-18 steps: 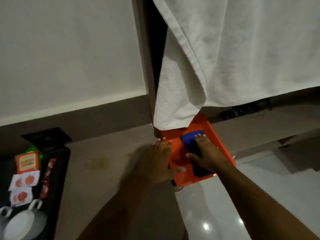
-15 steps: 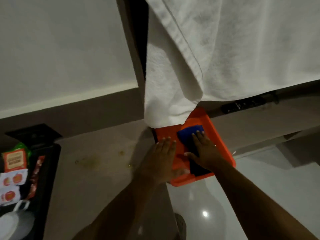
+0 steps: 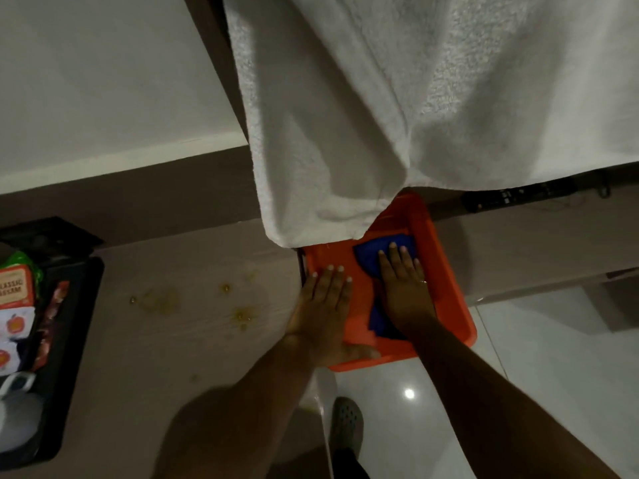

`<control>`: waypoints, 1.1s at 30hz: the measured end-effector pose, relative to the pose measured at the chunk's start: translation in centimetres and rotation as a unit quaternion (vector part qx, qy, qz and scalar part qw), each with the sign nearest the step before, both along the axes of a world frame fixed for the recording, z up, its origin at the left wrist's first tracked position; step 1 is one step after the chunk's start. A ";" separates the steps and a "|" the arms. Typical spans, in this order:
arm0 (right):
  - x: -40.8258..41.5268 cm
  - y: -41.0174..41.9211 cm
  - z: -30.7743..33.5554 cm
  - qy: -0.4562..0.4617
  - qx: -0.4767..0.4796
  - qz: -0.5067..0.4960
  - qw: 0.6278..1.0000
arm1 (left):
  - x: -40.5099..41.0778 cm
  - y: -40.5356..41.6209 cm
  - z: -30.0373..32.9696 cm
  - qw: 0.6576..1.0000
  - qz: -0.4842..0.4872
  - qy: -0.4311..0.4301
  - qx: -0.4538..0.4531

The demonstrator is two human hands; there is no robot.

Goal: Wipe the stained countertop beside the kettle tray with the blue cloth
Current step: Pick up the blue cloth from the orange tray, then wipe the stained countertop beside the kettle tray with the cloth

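Right hand (image 3: 403, 288) flat, fingers spread on blue cloth (image 3: 377, 252) in orange basin (image 3: 446, 281), 3 o'clock of stains (image 3: 162, 300) | left hand (image 3: 323, 305) splayed, steadying rim | not yet wiping

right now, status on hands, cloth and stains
Left hand flat on orange bin edge, holding nothing. Right hand pressed on blue cloth inside bin. Yellow stains on countertop unwiped. White towel overhangs bin.
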State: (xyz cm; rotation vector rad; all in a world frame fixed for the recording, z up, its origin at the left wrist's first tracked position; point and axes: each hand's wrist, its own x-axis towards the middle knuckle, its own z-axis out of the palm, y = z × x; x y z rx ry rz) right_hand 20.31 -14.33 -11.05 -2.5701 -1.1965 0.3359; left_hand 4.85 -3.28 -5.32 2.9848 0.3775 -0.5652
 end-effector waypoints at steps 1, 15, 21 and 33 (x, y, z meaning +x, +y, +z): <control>-0.1 0.1 0.0 0.003 0.001 -0.007 1.000 | -0.1 0.0 0.0 1.000 0.001 -0.007 -0.006; -6.8 1.3 12.8 0.077 0.230 -0.116 0.963 | -16.1 2.5 5.9 0.975 0.139 -0.172 -0.004; -21.3 2.5 15.4 0.138 0.238 0.015 0.961 | -30.2 3.3 6.6 0.934 0.316 -0.167 0.003; -35.2 1.9 6.9 -0.048 -0.008 0.308 0.950 | -42.6 2.5 0.8 0.834 0.532 -0.149 0.000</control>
